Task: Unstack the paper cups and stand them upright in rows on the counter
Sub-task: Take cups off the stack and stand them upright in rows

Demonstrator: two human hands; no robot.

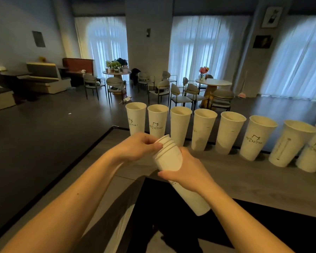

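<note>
A stack of white paper cups is tilted over the counter's near edge, rims pointing up and to the left. My right hand is wrapped around the middle of the stack. My left hand pinches the rim of the topmost cup with its fingertips. Behind the hands, several white cups stand upright in a row along the far edge of the grey counter, from the left corner to the right frame edge. Some show a small printed logo.
The counter's left edge drops to a dark floor. A black gap lies below the stack on my side. Beyond the counter are café tables and chairs, a pillar and curtained windows.
</note>
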